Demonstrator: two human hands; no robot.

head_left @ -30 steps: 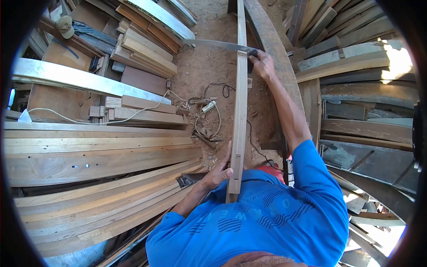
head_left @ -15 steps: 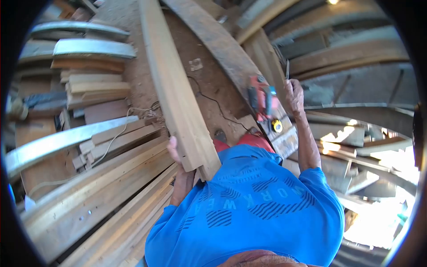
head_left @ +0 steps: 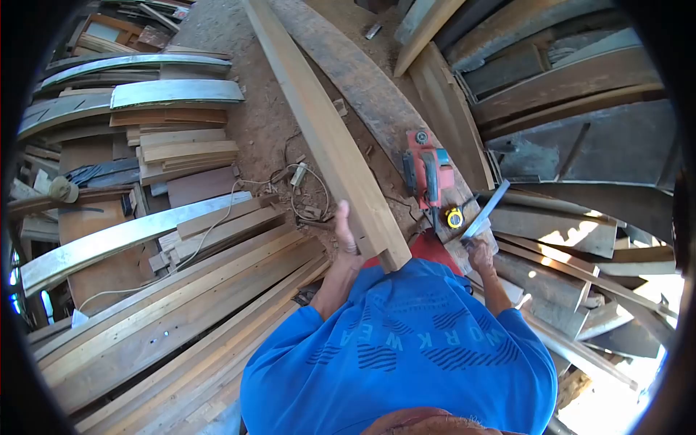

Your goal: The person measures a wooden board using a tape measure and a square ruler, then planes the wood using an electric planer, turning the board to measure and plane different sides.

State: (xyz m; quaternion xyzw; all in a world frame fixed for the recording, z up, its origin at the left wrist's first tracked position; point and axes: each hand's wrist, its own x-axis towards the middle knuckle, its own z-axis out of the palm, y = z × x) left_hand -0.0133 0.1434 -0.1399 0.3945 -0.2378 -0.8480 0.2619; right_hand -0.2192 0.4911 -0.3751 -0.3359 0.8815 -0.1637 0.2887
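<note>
A long squared wooden beam (head_left: 330,145) with a stepped notch at its near end slants across the middle, that end close to my shirt. My left hand (head_left: 346,233) grips its left side, thumb up along the edge and the other fingers hidden underneath. Over on the right, my right hand (head_left: 481,258) is closed around the lower end of a flat grey metal strip (head_left: 490,206), which points up and away; its exact kind is unclear. Just left of the strip, a yellow tape measure (head_left: 454,217) and a red electric planer (head_left: 429,170) lie on a wide weathered plank (head_left: 362,80).
Stacked boards (head_left: 181,319) fill the lower left, with more cut timber (head_left: 188,148) above them. A pale cord (head_left: 217,235) loops across the left pile and the dirt floor (head_left: 254,109). Large planks (head_left: 573,152) lean along the right side.
My right hand has come down and nearer my body with the metal strip, which now shows its broad face. The beam's near end and my left hand have shifted right in view.
</note>
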